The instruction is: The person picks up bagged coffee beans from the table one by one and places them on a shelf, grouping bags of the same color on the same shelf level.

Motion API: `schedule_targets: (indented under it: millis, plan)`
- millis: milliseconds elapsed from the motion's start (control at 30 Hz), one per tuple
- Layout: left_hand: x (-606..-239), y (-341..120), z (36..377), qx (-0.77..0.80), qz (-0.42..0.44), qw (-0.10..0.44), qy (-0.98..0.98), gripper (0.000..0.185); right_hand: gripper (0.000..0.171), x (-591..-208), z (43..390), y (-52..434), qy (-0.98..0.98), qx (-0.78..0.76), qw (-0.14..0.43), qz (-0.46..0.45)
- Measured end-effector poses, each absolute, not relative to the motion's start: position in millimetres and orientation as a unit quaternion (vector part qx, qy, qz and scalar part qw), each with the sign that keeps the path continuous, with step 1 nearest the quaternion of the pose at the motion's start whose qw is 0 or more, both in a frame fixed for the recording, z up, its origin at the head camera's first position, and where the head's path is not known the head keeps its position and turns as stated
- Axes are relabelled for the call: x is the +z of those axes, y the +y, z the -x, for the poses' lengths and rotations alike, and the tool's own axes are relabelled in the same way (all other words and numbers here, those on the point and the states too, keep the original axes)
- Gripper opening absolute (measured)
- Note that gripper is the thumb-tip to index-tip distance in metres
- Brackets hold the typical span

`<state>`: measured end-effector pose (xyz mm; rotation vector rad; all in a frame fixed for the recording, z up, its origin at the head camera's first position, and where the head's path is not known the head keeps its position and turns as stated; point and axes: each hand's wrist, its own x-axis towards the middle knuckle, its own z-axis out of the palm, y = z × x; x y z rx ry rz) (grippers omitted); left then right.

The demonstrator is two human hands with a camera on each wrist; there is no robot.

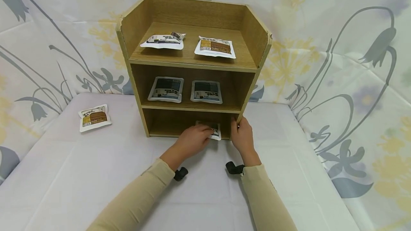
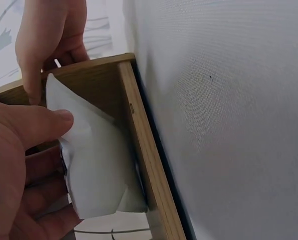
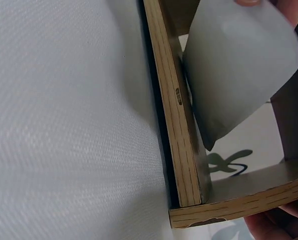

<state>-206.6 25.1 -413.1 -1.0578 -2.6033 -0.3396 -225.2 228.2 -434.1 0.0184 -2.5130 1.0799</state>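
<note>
Head view: your left hand [image 1: 192,139] pinches a white pouch [image 1: 216,131] at the wooden shelf's [image 1: 189,60] bottom opening; your right hand [image 1: 241,135] grips the side panel, probably steadying it.

Left wrist view: thumb [image 2: 44,122] pressed on the pouch.

Right wrist view: the pouch hangs curled inside.

A desk [image 1: 96,174] under a plain white cloth carries a three-tier wooden shelf [image 1: 260,42] at its far edge. Top tier: two pouches side by side, a dark-labelled one [image 1: 163,41] and a brown-labelled one [image 1: 215,47]. Middle tier: two dark pouches, left [image 1: 166,89] and right [image 1: 206,91]. On the bottom tier, one pouch [image 1: 216,130] at the front lip. Out on the cloth, off to the left, a lone brown-labelled pouch [image 1: 94,117] lies flat.
</note>
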Motion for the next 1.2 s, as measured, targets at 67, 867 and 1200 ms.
schedule_targets:
  millis: [67, 867, 1200]
  plan:
    - [-414, 27, 209, -0.112, 0.367, 0.141, -0.913, 0.025, 0.04, -434, 225, 228, -0.9, 0.388, 0.2, -0.006]
    - [-414, 46, 231, -0.102, 0.298, 0.038, -0.948, 0.026, 0.039, -438, 226, 229, -0.896, 0.394, 0.203, -0.003]
    - [-419, 48, 235, -0.111, 0.297, 0.057, -0.947, 0.023, 0.038, -440, 228, 229, -0.896, 0.391, 0.208, -0.002]
